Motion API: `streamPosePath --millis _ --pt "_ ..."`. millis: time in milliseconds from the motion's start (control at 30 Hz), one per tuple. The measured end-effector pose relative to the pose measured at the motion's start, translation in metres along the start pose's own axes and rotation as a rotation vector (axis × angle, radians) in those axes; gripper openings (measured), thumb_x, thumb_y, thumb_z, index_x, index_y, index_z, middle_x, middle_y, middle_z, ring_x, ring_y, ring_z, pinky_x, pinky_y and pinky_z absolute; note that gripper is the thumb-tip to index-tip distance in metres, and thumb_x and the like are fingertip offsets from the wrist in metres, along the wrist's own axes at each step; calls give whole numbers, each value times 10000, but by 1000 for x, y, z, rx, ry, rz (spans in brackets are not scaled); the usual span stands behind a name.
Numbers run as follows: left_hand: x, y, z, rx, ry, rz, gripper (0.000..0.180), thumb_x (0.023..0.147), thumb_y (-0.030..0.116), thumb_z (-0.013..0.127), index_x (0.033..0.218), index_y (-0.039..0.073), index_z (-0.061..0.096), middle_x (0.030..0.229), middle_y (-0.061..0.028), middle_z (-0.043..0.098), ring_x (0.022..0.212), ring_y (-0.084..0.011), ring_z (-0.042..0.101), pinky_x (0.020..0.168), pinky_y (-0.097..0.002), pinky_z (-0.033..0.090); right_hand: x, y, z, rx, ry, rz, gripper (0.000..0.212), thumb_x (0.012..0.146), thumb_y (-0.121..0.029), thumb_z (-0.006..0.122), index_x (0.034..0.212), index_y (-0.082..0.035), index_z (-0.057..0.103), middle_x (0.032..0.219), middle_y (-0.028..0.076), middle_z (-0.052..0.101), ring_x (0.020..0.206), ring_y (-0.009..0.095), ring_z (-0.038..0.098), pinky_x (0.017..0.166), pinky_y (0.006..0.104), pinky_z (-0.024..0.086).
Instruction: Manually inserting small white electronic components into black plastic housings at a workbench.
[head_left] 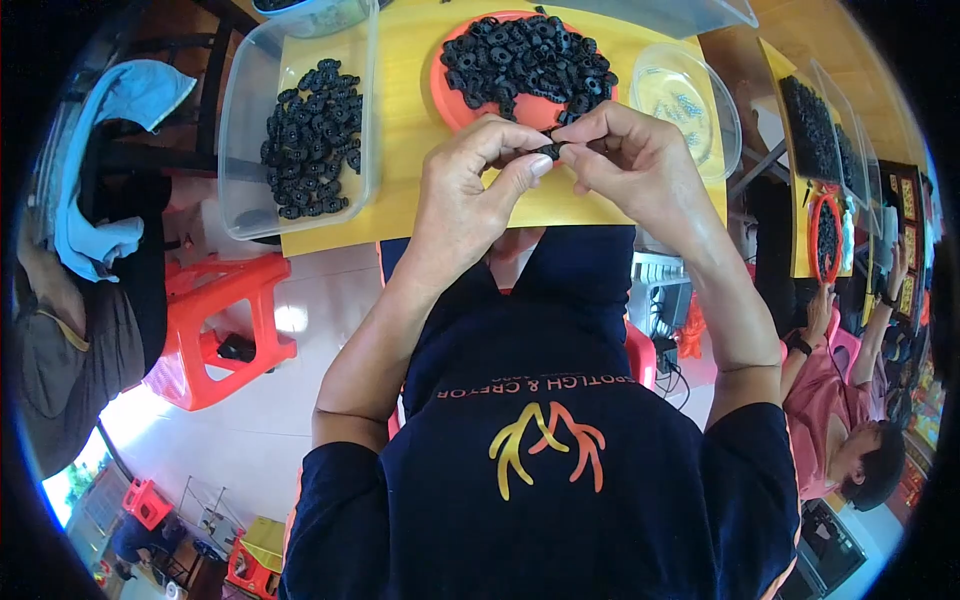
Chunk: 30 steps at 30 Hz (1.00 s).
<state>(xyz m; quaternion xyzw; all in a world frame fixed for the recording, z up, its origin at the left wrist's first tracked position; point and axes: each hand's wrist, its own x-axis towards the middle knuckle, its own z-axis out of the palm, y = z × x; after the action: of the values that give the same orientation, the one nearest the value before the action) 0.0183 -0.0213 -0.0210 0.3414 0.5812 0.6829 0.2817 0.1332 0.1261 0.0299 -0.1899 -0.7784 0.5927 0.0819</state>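
Observation:
Both my hands meet above the near edge of the yellow table (pixel 408 90). My left hand (pixel 468 180) pinches a small black plastic part (pixel 549 151) between thumb and fingertips. From the other side, my right hand (pixel 632 160) closes thumb and forefinger on the same part. Its finer shape is partly hidden by the fingertips. Just beyond the hands, a red-orange plate (pixel 440 92) bears a heap of similar black parts (pixel 530 58). Near my right hand stands a round clear container (pixel 727 125) with small, shiny, spring-like pieces (pixel 685 105) in it.
To the left, a clear plastic bin (pixel 371 120) holds many black parts (pixel 315 140). A red stool (pixel 225 320) stands on the floor at left, beside a seated person. At right, a person in pink (pixel 825 410) works at another yellow table with a red tray (pixel 824 235).

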Motion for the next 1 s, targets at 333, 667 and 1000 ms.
streamPosePath --millis 333,667,1000 --pt "8 -4 -4 -135 -63 -151 101 880 19 657 975 -17 653 837 -41 662 768 -96 618 703 -251 502 13 4 -8 149 -80 154 144 883 -90 660 945 38 641 850 63 680 767 93 646 660 242 523" --pt "2 -3 -13 -51 -131 -93 115 894 39 651 997 -12 650 853 -41 675 771 -80 611 696 -245 498 10 -5 -9 -43 -148 142 182 899 -159 624 937 17 644 797 75 663 694 108 626 617 275 522" --pt "5 11 -15 -6 -235 49 106 842 8 661 937 -35 676 867 -70 639 745 -118 616 688 -260 498 -1 -23 -15 -615 -378 -247 300 947 -243 466 812 17 531 603 178 509 583 355 547 583 430 433"
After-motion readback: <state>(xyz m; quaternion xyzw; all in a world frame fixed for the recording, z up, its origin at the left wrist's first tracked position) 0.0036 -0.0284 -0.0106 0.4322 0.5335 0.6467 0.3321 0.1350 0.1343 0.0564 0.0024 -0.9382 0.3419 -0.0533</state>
